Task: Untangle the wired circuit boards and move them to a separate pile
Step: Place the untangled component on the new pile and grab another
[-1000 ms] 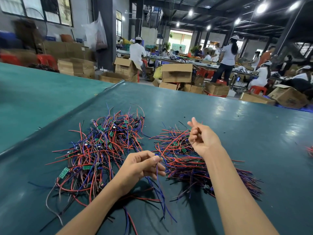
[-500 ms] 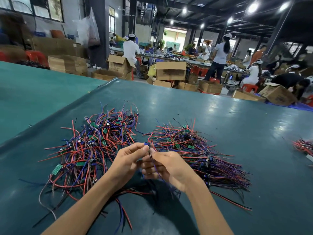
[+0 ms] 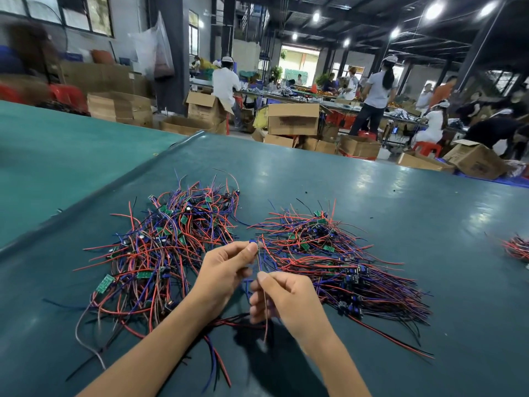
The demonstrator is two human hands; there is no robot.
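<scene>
Right hand slid down wire, fingers pinching it, left hand pinching top

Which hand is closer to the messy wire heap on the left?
Left. The left hand, pinching a wired board, sits just right of the messy heap; the right hand, holding its wire, is by the neater pile.

Dark teal table cover up front, lighter green table to its left. Out back: cardboard boxes piled all around, red stools, people at benches, bright ceiling lights.
</scene>
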